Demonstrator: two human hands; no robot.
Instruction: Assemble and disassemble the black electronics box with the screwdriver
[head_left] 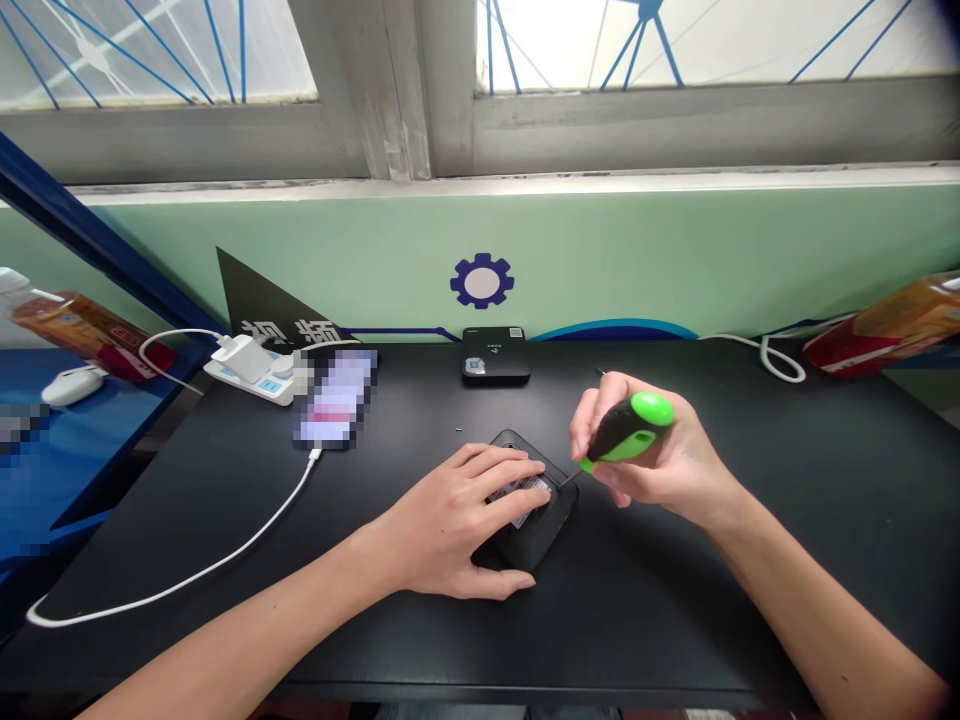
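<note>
A small black box (536,525) lies upside down on the black table (750,600), its label facing up. My left hand (457,520) rests flat on top of it, fingers spread and pressing it down. My right hand (649,455) is closed around a black and green screwdriver (626,430). The thin tip of the screwdriver points down-left and meets the box's right edge near my left fingertips. A tiny screw-like speck (459,430) lies on the table behind the box.
A second black box (495,355) sits at the back by the wall. A blurred phone (337,398) with a white cable (225,555) and a white power strip (251,370) lie back left. Bottles lie at far left (82,330) and far right (885,328). A white mouse (71,385) is at left.
</note>
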